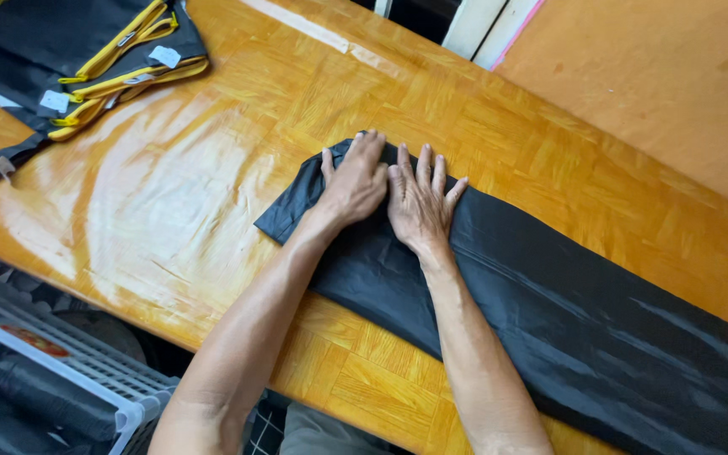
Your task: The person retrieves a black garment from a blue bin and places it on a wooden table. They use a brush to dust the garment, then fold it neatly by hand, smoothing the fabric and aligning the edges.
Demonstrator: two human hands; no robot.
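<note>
Left hand and right hand, fingers spread, flat on black cloth; bench; folded pile at ten o'clock.

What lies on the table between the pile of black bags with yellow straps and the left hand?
Head view: only bare glossy wooden tabletop between pile and left hand.

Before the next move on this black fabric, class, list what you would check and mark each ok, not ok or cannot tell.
1. Left hand flat on the black fabric: ok.
2. Right hand flat beside it, fingers spread: ok.
3. Fabric's near end lies fully on the wooden table: ok.
4. Fabric smooth along its length: not ok, creases show.
5. Far end of fabric on the table: cannot tell, it leaves the picture.
6. Stack of black bags with yellow straps lies apart from the fabric: ok.
</note>
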